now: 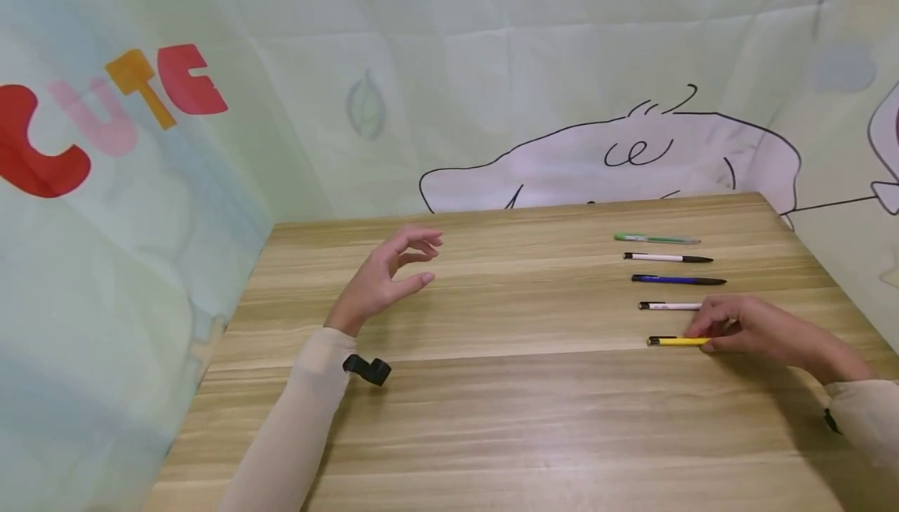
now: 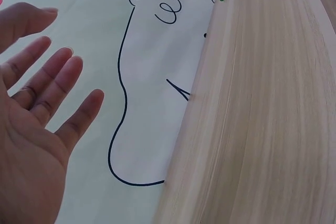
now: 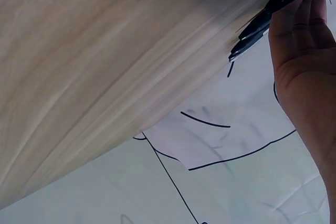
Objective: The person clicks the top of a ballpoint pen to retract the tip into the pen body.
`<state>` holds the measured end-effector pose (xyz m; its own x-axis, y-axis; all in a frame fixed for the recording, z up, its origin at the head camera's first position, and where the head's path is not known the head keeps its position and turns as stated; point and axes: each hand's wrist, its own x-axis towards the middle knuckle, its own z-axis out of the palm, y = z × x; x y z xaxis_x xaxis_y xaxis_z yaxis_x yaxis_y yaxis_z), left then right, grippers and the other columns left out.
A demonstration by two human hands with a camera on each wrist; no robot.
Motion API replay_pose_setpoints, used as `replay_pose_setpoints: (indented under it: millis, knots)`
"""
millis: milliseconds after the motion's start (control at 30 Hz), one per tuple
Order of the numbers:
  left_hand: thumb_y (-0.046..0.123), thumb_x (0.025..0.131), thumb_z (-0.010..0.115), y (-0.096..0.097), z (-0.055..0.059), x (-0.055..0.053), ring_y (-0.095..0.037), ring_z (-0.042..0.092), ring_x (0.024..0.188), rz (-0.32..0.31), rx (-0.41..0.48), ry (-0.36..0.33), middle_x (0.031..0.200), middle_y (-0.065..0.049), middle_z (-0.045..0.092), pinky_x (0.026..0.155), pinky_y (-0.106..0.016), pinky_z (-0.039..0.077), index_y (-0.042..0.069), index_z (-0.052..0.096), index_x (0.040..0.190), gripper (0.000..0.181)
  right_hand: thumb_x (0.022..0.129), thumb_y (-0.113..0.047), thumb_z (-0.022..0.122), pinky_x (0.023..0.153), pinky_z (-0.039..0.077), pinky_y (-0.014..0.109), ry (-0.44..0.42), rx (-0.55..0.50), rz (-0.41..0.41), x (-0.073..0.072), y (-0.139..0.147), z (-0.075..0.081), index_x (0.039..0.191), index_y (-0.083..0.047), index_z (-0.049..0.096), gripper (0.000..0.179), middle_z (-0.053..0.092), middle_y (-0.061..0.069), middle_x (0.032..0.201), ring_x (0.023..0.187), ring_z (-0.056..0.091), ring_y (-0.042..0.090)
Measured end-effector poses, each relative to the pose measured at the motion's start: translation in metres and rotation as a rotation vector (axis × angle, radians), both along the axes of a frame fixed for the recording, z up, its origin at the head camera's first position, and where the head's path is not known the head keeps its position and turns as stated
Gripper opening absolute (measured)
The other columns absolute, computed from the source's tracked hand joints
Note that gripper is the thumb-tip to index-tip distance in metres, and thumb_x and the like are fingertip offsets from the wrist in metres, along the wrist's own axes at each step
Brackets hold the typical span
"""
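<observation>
At the right of the table in the head view, my right hand [image 1: 769, 332] pinches a yellow pen [image 1: 673, 341] near its right part, between thumb and fingers. Just behind lies a white pen [image 1: 666, 306], its right end hidden by that hand. Farther back in the same row are a blue pen [image 1: 670, 279], a white pen with a black grip [image 1: 660, 257] and a green pen [image 1: 653, 239]. My left hand [image 1: 379, 278] hovers over the left part of the table, holding nothing; its fingers look loosely bent and apart in the left wrist view.
The wood-grain table [image 1: 506, 418] has its back edge against a pale printed cloth [image 1: 393, 145] with a cartoon drawing. More cloth with colourful letters hangs along the left side. Each sleeve has a black wrist strap [image 1: 368, 370].
</observation>
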<state>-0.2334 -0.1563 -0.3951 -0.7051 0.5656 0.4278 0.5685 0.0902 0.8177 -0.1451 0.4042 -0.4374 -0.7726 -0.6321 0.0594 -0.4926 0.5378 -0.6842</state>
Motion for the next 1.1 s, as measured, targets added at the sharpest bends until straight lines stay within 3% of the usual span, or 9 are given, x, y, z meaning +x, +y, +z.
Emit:
replay_pose_setpoints:
  millis: [133, 300, 600, 733, 867, 1000, 1100]
  knots:
    - [-0.006, 0.09, 0.07, 0.001, -0.001, 0.0, -0.037, 0.056, 0.12, 0.004, 0.003, -0.016, 0.133, -0.006, 0.058, 0.109, -0.049, 0.047, 0.012, 0.054, 0.142, 0.058, 0.084, 0.001, 0.079, 0.067, 0.054, 0.018, 0.042, 0.009, 0.009, 0.0, 0.001, -0.001, 0.101, -0.017, 0.078, 0.025, 0.069, -0.003, 0.096, 0.084, 0.062, 0.002]
    - [-0.01, 0.089, 0.069, 0.002, -0.003, 0.001, -0.042, 0.055, 0.12, 0.011, 0.007, -0.031, 0.134, -0.011, 0.057, 0.108, -0.053, 0.046, 0.006, 0.052, 0.143, 0.059, 0.084, -0.002, 0.08, 0.068, 0.052, 0.018, 0.063, 0.054, -0.011, -0.002, 0.002, -0.002, 0.102, -0.022, 0.078, 0.027, 0.068, -0.009, 0.097, 0.084, 0.061, 0.001]
    - [-0.011, 0.089, 0.068, 0.002, -0.006, 0.006, -0.031, 0.057, 0.118, 0.001, 0.012, -0.039, 0.132, -0.008, 0.058, 0.107, -0.046, 0.049, 0.006, 0.053, 0.142, 0.058, 0.085, -0.005, 0.08, 0.068, 0.053, 0.019, 0.039, 0.073, -0.026, -0.007, 0.003, -0.003, 0.103, -0.019, 0.077, 0.023, 0.069, -0.007, 0.096, 0.084, 0.061, 0.002]
    - [-0.009, 0.09, 0.068, 0.004, -0.009, 0.008, -0.027, 0.058, 0.118, 0.005, 0.008, -0.045, 0.132, -0.014, 0.06, 0.107, -0.048, 0.049, 0.009, 0.053, 0.142, 0.056, 0.089, -0.011, 0.078, 0.069, 0.054, 0.02, -0.003, 0.105, -0.093, -0.009, -0.004, 0.006, 0.108, -0.018, 0.076, 0.02, 0.072, -0.007, 0.1, 0.086, 0.062, -0.001]
    - [-0.007, 0.093, 0.064, 0.009, -0.011, 0.008, -0.035, 0.057, 0.12, 0.025, -0.008, -0.049, 0.133, -0.019, 0.06, 0.107, -0.054, 0.046, 0.01, 0.052, 0.144, 0.054, 0.093, -0.012, 0.074, 0.07, 0.054, 0.019, 0.032, 0.085, -0.192, -0.012, -0.021, 0.016, 0.111, -0.018, 0.075, 0.019, 0.073, -0.004, 0.101, 0.085, 0.062, 0.001]
    - [-0.001, 0.096, 0.063, 0.015, -0.011, 0.008, -0.04, 0.057, 0.119, 0.093, -0.027, -0.038, 0.133, -0.014, 0.062, 0.108, -0.055, 0.046, 0.011, 0.054, 0.142, 0.048, 0.098, -0.017, 0.068, 0.074, 0.054, 0.016, 0.061, 0.018, -0.312, -0.016, -0.044, 0.026, 0.119, -0.013, 0.072, 0.021, 0.071, 0.004, 0.108, 0.089, 0.062, 0.003]
    - [0.007, 0.099, 0.064, 0.019, -0.008, 0.009, -0.035, 0.058, 0.118, 0.157, -0.042, -0.012, 0.132, -0.009, 0.063, 0.108, -0.054, 0.046, 0.011, 0.056, 0.14, 0.043, 0.102, -0.026, 0.063, 0.079, 0.05, 0.01, 0.033, -0.032, -0.407, -0.018, -0.062, 0.037, 0.128, -0.012, 0.067, 0.03, 0.069, 0.008, 0.12, 0.097, 0.061, 0.0]
